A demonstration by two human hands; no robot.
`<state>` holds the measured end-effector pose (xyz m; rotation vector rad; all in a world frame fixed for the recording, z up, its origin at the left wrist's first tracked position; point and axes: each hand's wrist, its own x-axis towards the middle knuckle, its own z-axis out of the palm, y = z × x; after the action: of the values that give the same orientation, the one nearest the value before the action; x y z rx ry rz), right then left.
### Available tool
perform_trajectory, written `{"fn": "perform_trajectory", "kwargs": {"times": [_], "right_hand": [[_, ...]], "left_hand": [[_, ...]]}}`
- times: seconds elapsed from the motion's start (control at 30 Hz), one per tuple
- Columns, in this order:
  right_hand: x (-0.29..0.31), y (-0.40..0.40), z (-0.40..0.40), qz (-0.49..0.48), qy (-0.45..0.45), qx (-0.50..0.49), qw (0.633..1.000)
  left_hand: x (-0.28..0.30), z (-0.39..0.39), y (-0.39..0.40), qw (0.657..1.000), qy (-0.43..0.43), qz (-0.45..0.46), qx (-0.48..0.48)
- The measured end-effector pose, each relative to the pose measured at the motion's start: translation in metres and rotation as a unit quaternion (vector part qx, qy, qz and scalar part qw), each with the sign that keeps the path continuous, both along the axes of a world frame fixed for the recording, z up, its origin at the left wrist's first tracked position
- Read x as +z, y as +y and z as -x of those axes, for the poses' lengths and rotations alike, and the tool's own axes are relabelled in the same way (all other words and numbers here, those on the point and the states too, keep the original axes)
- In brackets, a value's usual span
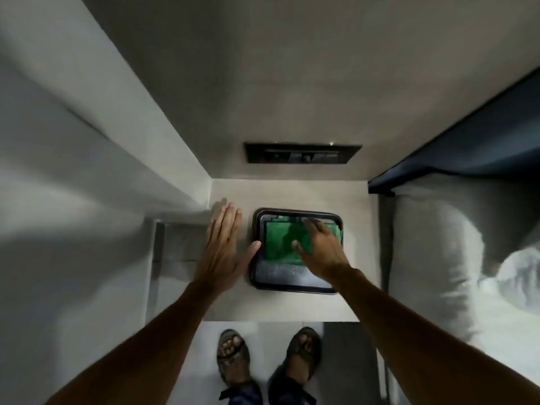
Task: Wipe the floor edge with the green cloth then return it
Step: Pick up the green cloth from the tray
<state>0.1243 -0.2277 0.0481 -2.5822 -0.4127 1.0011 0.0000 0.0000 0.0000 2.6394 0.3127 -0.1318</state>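
Observation:
A folded green cloth (279, 242) lies in a black tray (253, 270) on a small pale bedside table (292, 306), on top of a grey cloth (280, 273). My right hand (320, 247) rests on the green cloth's right part, fingers spread and pointing away, covering some of it. Whether it grips the cloth I cannot tell. My left hand (223, 247) is flat and open on the table just left of the tray, its thumb touching the tray's rim.
A black switch panel (301, 153) is set in the wall behind the table. A bed with white bedding (444, 252) and a dark headboard (467, 153) stands at the right. A wall runs along the left. My sandalled feet (268, 363) stand on the floor below.

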Motion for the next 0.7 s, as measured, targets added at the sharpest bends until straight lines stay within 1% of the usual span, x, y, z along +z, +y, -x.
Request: {"fn": "perform_trajectory", "kwargs": {"times": [0.13, 0.2, 0.27, 0.33, 0.43, 0.5, 0.57, 0.7], "right_hand": [[-0.047, -0.005, -0.014, 0.016, -0.040, 0.046, 0.998], [-0.062, -0.010, -0.015, 0.021, -0.069, 0.066, 0.995], [-0.068, -0.013, -0.018, 0.027, -0.070, 0.080, 0.994], [-0.067, -0.012, -0.026, 0.029, -0.053, 0.079, 0.995], [-0.064, -0.007, -0.037, 0.018, -0.011, 0.081, 0.996], [-0.059, -0.005, -0.044, 0.028, 0.021, 0.101, 0.994], [-0.054, 0.000, -0.047, 0.040, 0.036, 0.123, 0.991], [-0.051, 0.003, -0.049, 0.032, 0.043, 0.146, 0.988]], "left_hand": [[-0.066, 0.003, -0.001, 0.999, 0.037, -0.037, 0.016], [-0.086, 0.013, -0.008, 0.998, 0.041, -0.050, 0.024], [-0.101, 0.021, -0.010, 0.996, 0.026, -0.082, 0.012], [-0.107, 0.022, -0.009, 0.994, 0.019, -0.102, 0.012], [-0.109, 0.021, -0.009, 0.994, 0.014, -0.104, 0.018], [-0.110, 0.021, -0.009, 0.995, 0.016, -0.101, 0.017], [-0.111, 0.022, -0.009, 0.993, 0.012, -0.113, 0.016], [-0.113, 0.021, -0.008, 0.993, 0.003, -0.119, 0.011]]}}
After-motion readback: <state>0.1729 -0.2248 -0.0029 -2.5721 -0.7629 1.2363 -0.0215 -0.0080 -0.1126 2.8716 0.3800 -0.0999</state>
